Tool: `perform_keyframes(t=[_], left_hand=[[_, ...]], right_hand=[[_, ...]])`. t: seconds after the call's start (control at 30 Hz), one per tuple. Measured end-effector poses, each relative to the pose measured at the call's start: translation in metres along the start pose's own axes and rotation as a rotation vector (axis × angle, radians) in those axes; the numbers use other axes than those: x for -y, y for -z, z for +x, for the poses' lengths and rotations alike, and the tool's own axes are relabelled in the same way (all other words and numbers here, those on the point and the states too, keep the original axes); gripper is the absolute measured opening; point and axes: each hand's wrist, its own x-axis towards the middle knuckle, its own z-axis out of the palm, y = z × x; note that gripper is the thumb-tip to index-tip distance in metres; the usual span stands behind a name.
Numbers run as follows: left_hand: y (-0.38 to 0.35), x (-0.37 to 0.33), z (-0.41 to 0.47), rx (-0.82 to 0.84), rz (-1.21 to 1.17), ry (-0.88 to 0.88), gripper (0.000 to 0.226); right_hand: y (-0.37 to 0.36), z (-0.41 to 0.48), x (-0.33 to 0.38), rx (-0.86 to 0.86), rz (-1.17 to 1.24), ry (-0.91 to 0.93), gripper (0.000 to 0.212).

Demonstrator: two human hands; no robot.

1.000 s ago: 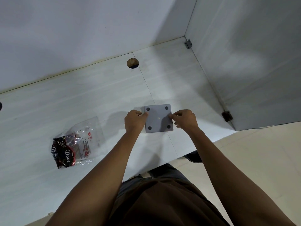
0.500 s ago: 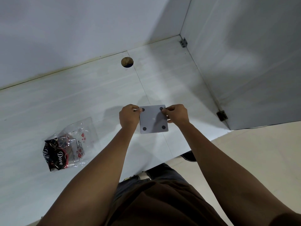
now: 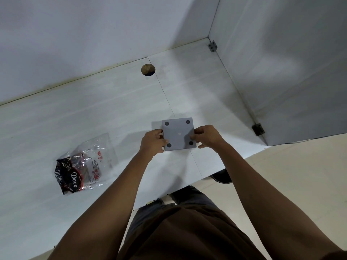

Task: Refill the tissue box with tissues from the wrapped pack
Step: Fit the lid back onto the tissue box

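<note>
A grey square tissue box (image 3: pixel 178 134) faces me with its underside up, showing a dark round foot at each corner. My left hand (image 3: pixel 152 142) grips its left edge and my right hand (image 3: pixel 205 136) grips its right edge, holding it just above the white desk (image 3: pixel 93 117). A clear plastic wrapped pack (image 3: pixel 82 165) with a dark "Dove" label lies on the desk to the left, apart from both hands. What the pack holds is not clear.
A round cable hole (image 3: pixel 148 70) sits near the back wall. A white side panel (image 3: pixel 281 72) with metal brackets closes the desk on the right. The desk's front edge runs diagonally just below my hands, with beige floor beyond.
The box has been lifted and tilted between both hands, and its underside now faces me more squarely. The pack has not moved on the desk.
</note>
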Motion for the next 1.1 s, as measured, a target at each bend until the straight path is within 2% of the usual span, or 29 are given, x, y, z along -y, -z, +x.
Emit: perform_keyframes(t=[0.07,0.13,0.2,0.27,0.3,0.37,0.47,0.53,0.67,0.87,0.93,1.03,1.1], left_hand=[[-0.003,-0.012,0.001,-0.006,-0.018,-0.023,0.055],[-0.003,-0.022,0.0,-0.033,-0.087,-0.092,0.051],[-0.001,-0.031,0.0,-0.044,-0.226,-0.128,0.032],[0.0,-0.042,-0.001,-0.026,-0.456,-0.058,0.015],[-0.001,-0.046,0.0,-0.008,-0.565,-0.019,0.022],[-0.005,-0.052,0.001,-0.008,-0.645,0.006,0.04],[-0.016,-0.054,0.0,-0.074,-0.554,-0.035,0.033],[-0.021,-0.049,-0.001,-0.065,-0.543,-0.06,0.025],[-0.028,-0.034,0.0,-0.033,-0.48,-0.081,0.028],[-0.042,-0.026,-0.004,-0.07,-0.506,-0.015,0.03],[-0.046,-0.029,-0.004,-0.058,-0.508,-0.003,0.027],[-0.053,-0.029,-0.003,-0.008,-0.405,0.013,0.028],[-0.058,-0.024,-0.003,0.0,-0.352,0.033,0.03]], right_hand=[[0.0,-0.004,0.006,-0.028,-0.036,0.047,0.031],[0.002,-0.009,0.01,-0.103,0.046,0.141,0.037],[0.006,-0.015,0.013,-0.134,0.273,0.204,0.035],[0.008,-0.017,0.018,-0.105,0.534,0.162,0.026],[0.009,-0.016,0.019,-0.078,0.63,0.127,0.029],[0.008,-0.011,0.02,-0.037,0.721,0.088,0.049],[0.002,-0.005,0.019,-0.06,0.696,0.077,0.06],[0.0,-0.003,0.015,-0.091,0.68,0.073,0.051],[0.005,-0.001,0.002,-0.114,0.694,0.107,0.027],[0.019,-0.001,-0.011,-0.134,0.637,0.128,0.039],[0.023,0.0,-0.019,-0.108,0.659,0.138,0.035],[0.027,0.002,-0.034,-0.094,0.614,0.124,0.016],[0.029,0.005,-0.045,-0.095,0.549,0.118,0.016]])
